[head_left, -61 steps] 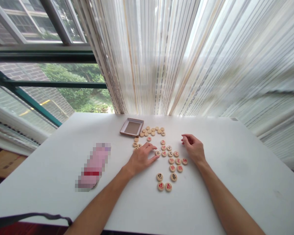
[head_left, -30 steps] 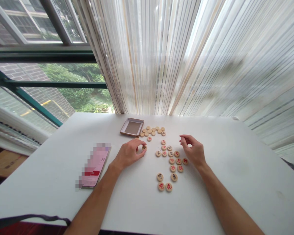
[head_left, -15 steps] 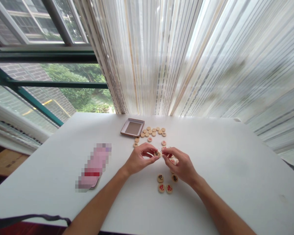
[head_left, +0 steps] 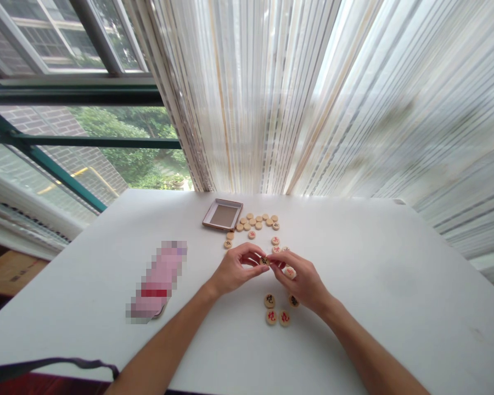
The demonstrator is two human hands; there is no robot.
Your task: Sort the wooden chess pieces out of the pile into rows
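Observation:
Between the thumb and fingers of my left hand (head_left: 235, 269) is a round wooden Chinese chess piece (head_left: 264, 261) with a black character. My right hand (head_left: 302, 277) is closed at the right edge of that same piece, its fingertips meeting those of the left. Under and beside the right hand lie a red-marked piece (head_left: 290, 272) and a black-marked piece (head_left: 293, 300), both partly covered. Closer to me, a black-marked piece (head_left: 269, 300) sits above two red-marked pieces, one on the left (head_left: 271, 317) and one on the right (head_left: 285, 318).
An open shallow box (head_left: 223, 214) stands at the back of the white table (head_left: 374, 329). Several face-down pieces (head_left: 252, 221) lie beside it, with red-marked pieces (head_left: 275, 241) nearer. A pixelated pink object (head_left: 160, 280) is on the left. Curtains (head_left: 263, 99) hang behind.
My right fingertips have moved left and slightly down, onto the piece in my left hand. A red-marked piece behind the right hand shows more. The pieces on the table stay put.

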